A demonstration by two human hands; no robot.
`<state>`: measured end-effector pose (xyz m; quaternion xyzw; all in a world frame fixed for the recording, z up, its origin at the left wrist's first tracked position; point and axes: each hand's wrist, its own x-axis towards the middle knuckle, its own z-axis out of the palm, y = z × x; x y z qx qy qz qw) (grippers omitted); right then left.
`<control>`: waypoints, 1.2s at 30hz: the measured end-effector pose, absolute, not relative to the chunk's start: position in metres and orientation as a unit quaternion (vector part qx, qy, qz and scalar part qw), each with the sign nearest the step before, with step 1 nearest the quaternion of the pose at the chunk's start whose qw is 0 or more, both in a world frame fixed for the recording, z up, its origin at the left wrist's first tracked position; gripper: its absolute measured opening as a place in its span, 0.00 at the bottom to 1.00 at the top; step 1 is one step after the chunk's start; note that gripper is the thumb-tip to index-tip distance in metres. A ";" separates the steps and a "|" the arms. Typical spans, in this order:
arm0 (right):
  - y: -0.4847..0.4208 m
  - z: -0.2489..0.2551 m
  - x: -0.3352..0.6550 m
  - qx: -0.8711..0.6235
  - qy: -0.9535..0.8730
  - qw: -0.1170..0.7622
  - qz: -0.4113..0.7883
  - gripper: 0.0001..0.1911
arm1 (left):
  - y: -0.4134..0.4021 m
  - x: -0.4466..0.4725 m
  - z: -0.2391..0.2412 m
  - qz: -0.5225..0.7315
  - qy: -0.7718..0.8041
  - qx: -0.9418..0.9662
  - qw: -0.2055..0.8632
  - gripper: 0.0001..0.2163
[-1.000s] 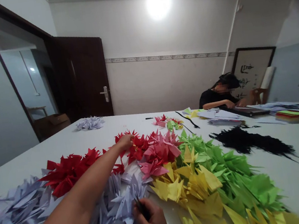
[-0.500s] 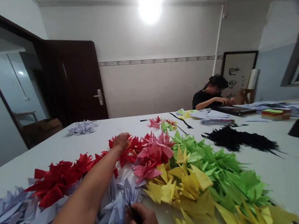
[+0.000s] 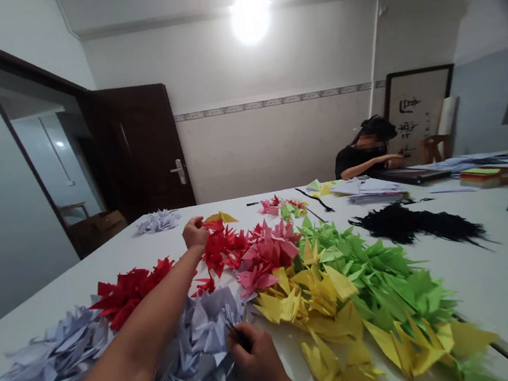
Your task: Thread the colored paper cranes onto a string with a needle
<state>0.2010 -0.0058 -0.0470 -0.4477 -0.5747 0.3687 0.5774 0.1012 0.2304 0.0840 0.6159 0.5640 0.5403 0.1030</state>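
Note:
My left hand [image 3: 194,232] reaches far across the white table [image 3: 499,288], fingers closed on a red folded paper piece [image 3: 214,227] at the far edge of the red paper pile [image 3: 222,248]. Close to me, my right hand [image 3: 256,360] is closed round a thin dark strand [image 3: 237,335], resting on the lavender paper pile [image 3: 208,332]. Pink folded papers [image 3: 270,252], yellow folded papers [image 3: 318,307] and green folded papers [image 3: 374,274] lie in a band beside it.
A black bundle of strands [image 3: 417,227] lies right of the green pile. Another person [image 3: 365,153] sits at the far right corner by paper stacks [image 3: 367,187]. A small lavender heap [image 3: 158,220] sits far left, near an open dark door [image 3: 144,149].
My left hand has lifted slightly and pulled a red paper piece up from the pile's far edge. The view shifted; my right hand stays on the lavender papers with the dark strand.

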 end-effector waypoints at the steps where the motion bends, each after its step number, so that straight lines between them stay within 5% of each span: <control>1: -0.005 -0.047 0.201 -0.447 -0.577 0.576 0.369 0.09 | 0.230 0.104 0.081 0.545 0.576 0.595 0.129 0.08; 11: -0.003 -0.050 0.198 -0.438 -0.569 0.587 0.375 0.07 | 0.196 0.129 0.083 0.629 0.517 0.479 0.328 0.09; 22: 0.000 -0.044 0.213 -0.369 -0.421 0.705 0.437 0.18 | 0.022 0.093 0.030 0.593 0.372 0.444 0.559 0.16; 29: -0.005 -0.041 0.216 -0.329 -0.403 0.686 0.509 0.19 | 0.013 0.089 0.019 0.565 0.435 0.511 0.480 0.15; 36: -0.005 -0.044 0.215 -0.357 -0.469 0.674 0.446 0.14 | 0.015 0.075 0.002 0.555 0.409 0.589 0.422 0.17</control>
